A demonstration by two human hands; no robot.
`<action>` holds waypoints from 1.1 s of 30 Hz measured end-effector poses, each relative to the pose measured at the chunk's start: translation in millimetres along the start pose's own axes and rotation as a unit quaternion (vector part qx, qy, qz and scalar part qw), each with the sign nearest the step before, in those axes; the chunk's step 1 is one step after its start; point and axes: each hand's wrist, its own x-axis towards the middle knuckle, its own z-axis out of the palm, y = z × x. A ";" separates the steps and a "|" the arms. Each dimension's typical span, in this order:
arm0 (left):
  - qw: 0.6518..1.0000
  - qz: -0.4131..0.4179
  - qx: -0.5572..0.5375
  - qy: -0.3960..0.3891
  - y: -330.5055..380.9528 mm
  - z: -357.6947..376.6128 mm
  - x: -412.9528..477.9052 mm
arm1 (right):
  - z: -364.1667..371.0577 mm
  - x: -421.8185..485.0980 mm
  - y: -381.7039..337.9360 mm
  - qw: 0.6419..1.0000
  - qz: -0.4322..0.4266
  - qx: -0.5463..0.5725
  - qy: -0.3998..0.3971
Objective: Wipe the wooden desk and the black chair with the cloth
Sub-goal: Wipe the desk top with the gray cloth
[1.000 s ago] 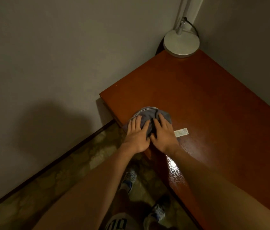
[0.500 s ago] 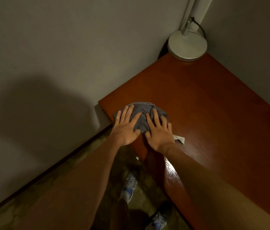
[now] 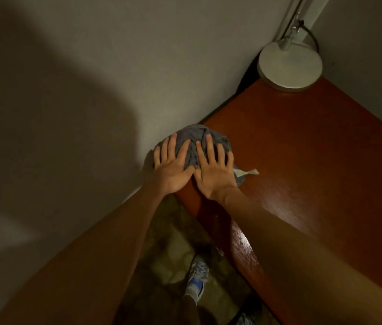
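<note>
There is one grey cloth, bunched up, and it lies on the corner of the one wooden tabletop that is nearest to the wall. Two hands are on it. There is one round white lamp base, which stands at the far corner of the tabletop, well apart from the cloth. One small white tag sticks out from under the cloth, just beside the right hand. Two shoes are on the patterned floor below: one shoe with a blue patch and a second shoe.

The left hand is laid flat, with the fingers straight and spread, and it presses down on the left side of the cloth; it grasps nothing. The right hand is flat in the same way, fingers straight and apart, pressing on the right side of the cloth. The two hands lie side by side and almost touch at the thumbs.

The cloth under the palms is hidden, and so is the tabletop's corner beneath it. The lamp stem is cut off at the top edge, the tabletop at the right edge, the second shoe at the bottom edge. The light is dim, so the printing on the tag cannot be read.
</note>
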 end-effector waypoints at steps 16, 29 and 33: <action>0.989 0.096 0.102 -0.055 76.3 68.1 -131.9 | 52.4 -175.6 51.2 0.999 0.025 0.024 -0.004; 0.970 0.160 0.158 -0.088 203.5 144.9 -235.7 | 94.2 -350.3 136.5 0.993 0.102 0.055 0.025; 0.960 0.190 0.166 -0.122 245.7 162.9 -264.3 | 103.9 -400.8 166.9 0.990 0.123 0.065 0.027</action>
